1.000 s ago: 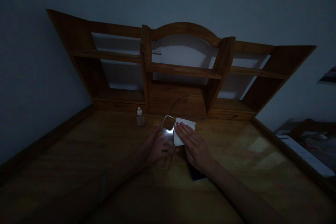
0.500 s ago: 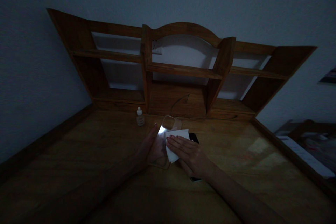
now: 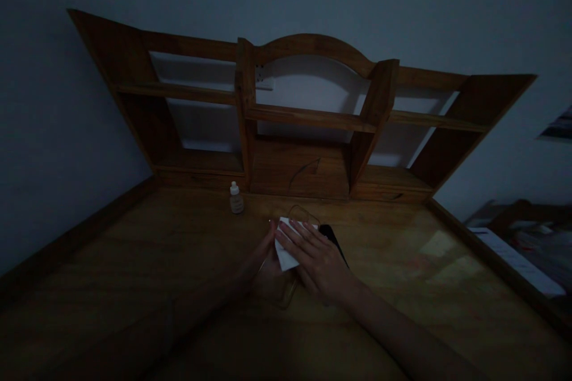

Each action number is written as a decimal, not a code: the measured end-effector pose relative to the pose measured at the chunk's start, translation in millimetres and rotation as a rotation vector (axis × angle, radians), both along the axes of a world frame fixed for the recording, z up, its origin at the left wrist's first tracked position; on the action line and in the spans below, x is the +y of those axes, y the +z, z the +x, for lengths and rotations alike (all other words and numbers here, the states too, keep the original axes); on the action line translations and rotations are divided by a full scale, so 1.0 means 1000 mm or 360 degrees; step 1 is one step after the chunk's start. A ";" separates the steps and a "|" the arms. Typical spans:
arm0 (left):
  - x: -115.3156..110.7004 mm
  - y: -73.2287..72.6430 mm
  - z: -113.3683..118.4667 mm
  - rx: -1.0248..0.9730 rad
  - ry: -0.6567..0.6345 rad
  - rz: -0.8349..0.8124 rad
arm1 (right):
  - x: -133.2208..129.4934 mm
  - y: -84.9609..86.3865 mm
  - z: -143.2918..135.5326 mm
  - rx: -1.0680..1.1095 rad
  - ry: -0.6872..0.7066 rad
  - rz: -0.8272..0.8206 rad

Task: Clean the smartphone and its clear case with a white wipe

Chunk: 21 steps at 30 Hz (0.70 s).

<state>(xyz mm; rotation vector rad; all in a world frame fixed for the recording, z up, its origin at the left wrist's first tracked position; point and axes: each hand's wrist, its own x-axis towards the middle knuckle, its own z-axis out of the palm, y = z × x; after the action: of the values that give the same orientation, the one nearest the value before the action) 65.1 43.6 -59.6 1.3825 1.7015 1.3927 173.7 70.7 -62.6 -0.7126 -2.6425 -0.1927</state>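
Observation:
A clear phone case (image 3: 286, 294) is held by its left side in my left hand (image 3: 259, 256), a little above the wooden desk. My right hand (image 3: 315, 253) presses a folded white cloth (image 3: 286, 256) against the case, its fingers laid together over the cloth. Only the rim and lower corner of the case show around the hands. A black phone (image 3: 333, 237) lies on the desk just right of the case, partly hidden by my right hand. The room is dim, so the left fingers under the case are hard to see.
Behind the hands stands a small dropper bottle with a white cap (image 3: 236, 199). A wooden shelf unit (image 3: 313, 119) spans the desk's back edge. The desk (image 3: 170, 238) has a raised rim on both sides. Beyond the right rim lies a white flat object (image 3: 513, 259).
My right hand and the cloth have shifted slightly left and now cover more of the case. The case has tilted, and the bright reflection on it is gone.

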 end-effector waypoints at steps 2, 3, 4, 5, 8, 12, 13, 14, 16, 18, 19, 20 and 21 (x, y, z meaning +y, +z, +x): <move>0.001 -0.002 0.004 -0.0038 -0.0009 -0.0017 | 0.001 0.000 -0.001 0.0019 -0.0013 -0.0028; 0.002 -0.004 0.005 -0.0053 -0.0018 -0.0044 | 0.001 -0.001 -0.002 0.0021 0.0001 -0.0046; 0.003 -0.005 0.004 -0.0063 -0.0030 -0.0077 | 0.001 -0.001 -0.003 0.0016 0.0026 -0.0067; 0.003 -0.007 0.002 -0.0066 -0.0042 -0.0113 | 0.000 -0.002 -0.004 0.0013 0.0064 -0.0086; 0.000 -0.015 -0.005 -0.0063 -0.0035 -0.0203 | -0.004 -0.002 -0.008 -0.0001 0.0202 -0.0144; -0.011 -0.028 0.000 -0.0062 0.0052 -0.0246 | -0.012 0.000 -0.011 -0.0053 0.0333 -0.0256; -0.014 -0.031 0.004 -0.0059 0.0103 -0.0228 | -0.014 0.000 -0.012 -0.0066 0.0362 -0.0288; -0.016 -0.035 0.009 -0.0057 0.0210 -0.0169 | -0.015 0.000 -0.012 -0.0076 0.0380 -0.0320; -0.019 -0.043 0.018 -0.0042 0.0345 -0.0059 | -0.016 0.000 -0.012 -0.0093 0.0422 -0.0382; -0.021 -0.050 0.024 -0.0023 0.0379 -0.0059 | -0.016 0.001 -0.013 -0.0104 0.0469 -0.0439; -0.021 -0.054 0.024 -0.0026 0.0381 -0.0100 | -0.016 0.002 -0.013 -0.0105 0.0496 -0.0470; -0.021 -0.056 0.023 -0.0048 0.0382 -0.0157 | -0.017 0.003 -0.013 -0.0104 0.0530 -0.0500; -0.020 -0.059 0.019 -0.0096 0.0366 -0.0222 | -0.017 0.004 -0.013 -0.0100 0.0566 -0.0530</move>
<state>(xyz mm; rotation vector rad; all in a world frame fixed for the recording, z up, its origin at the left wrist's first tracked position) 84.4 23.3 -118.2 1.0861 1.9254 1.3912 160.6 53.8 -58.2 -0.3222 -2.8379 0.3355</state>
